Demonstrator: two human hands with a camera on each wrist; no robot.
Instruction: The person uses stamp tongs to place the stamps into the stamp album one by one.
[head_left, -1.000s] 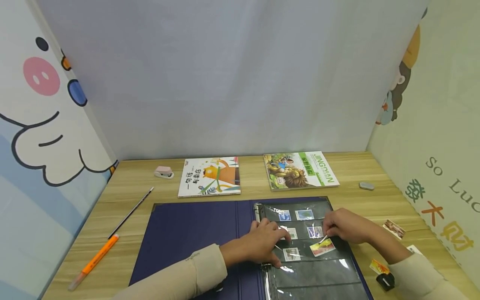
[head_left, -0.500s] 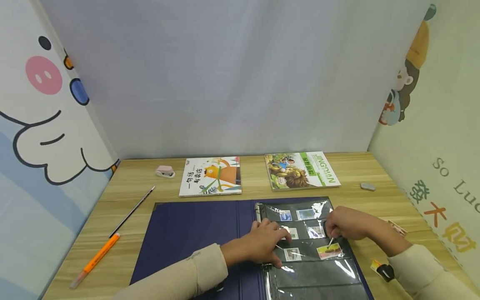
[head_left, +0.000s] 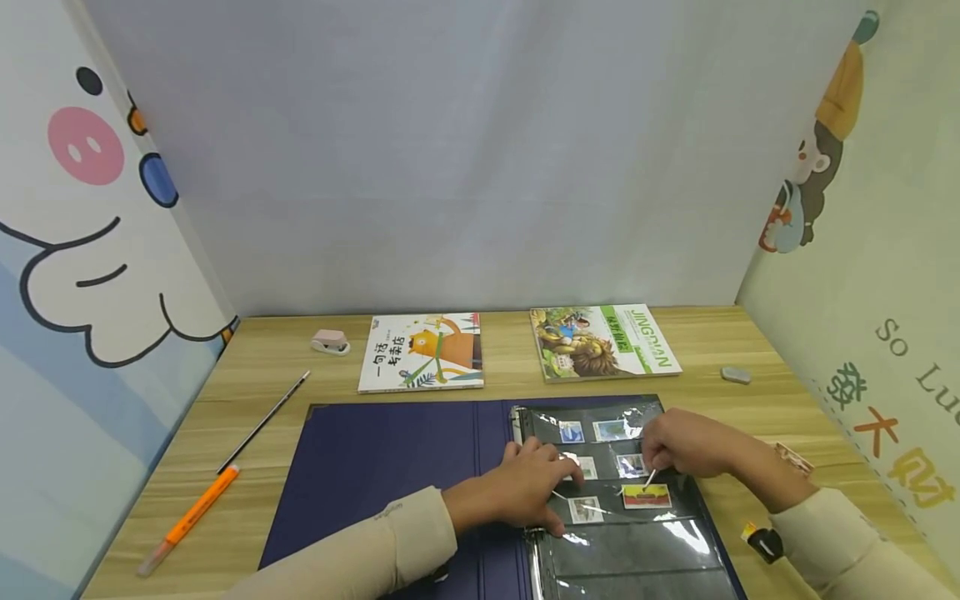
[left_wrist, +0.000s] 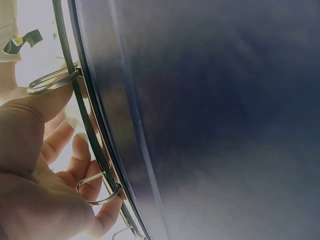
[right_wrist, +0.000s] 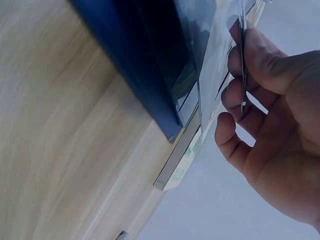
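Note:
A navy stamp album lies unfolded, its black pocket page on the right side by metal rings. My left hand rests on the page beside the rings, fingers spread. My right hand pinches slim metal tweezers between thumb and fingers. Their tip meets the top edge of a red and yellow stamp in the third row, right of a pale stamp. Higher pockets hold several stamps, among them a blue one.
Two picture books lie behind the album. A pink and white stapler, a pencil and an orange marker are on the left. To the right are a grey eraser, loose stamps and a small black object.
The red and yellow stamp shifts right, then back left and slightly up, becoming level. My right hand and the tweezers move with it. My left hand stays in place.

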